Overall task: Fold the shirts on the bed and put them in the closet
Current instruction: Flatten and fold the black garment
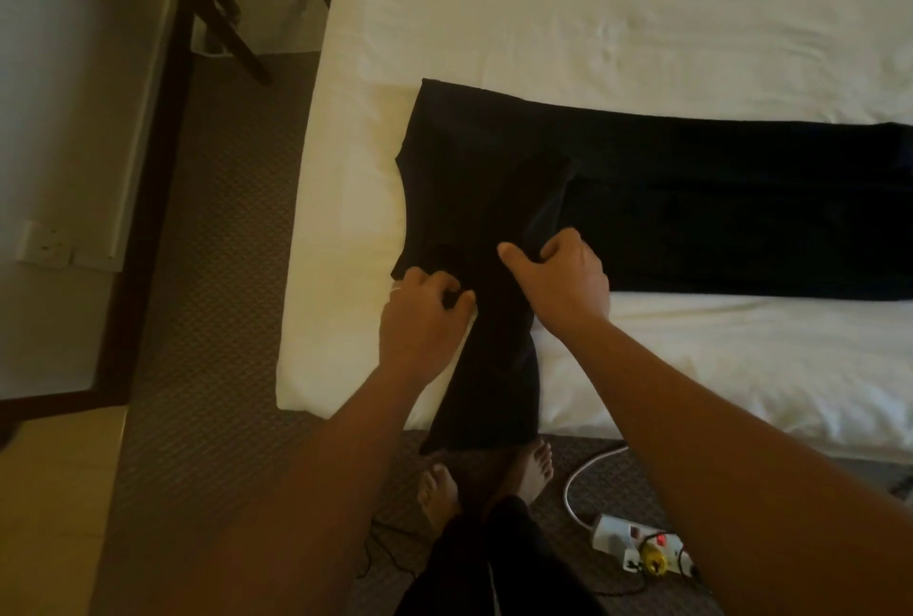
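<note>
Head view.

Black shirt (pixel 642 210): spread on the white bed (pixel 593 22), body running off to the right, one sleeve trailing over the near edge of the mattress toward the floor. The fabric is so dark that seams and folds are barely legible.

Left hand (pixel 425 314): fingers curled, pinching the cloth at the shirt's near left corner.

Right hand (pixel 563 274): gripping a bunch of fabric where the sleeve meets the body, thumb out to the left.

Also present: power strip (pixel 637 549) with white cable on the carpet to the near right, beside bare feet; dark chair legs (pixel 232 18) at far left; wall socket (pixel 47 245) to the left.

Risks, as judgement: the hanging sleeve may drag the shirt off the edge if either grip loosens; an uneven pull between the hands would skew the fold.

Hidden or unclear: the shirt's right end is cut off by the frame. No closet is in view. Further shirts cannot be made out.
</note>
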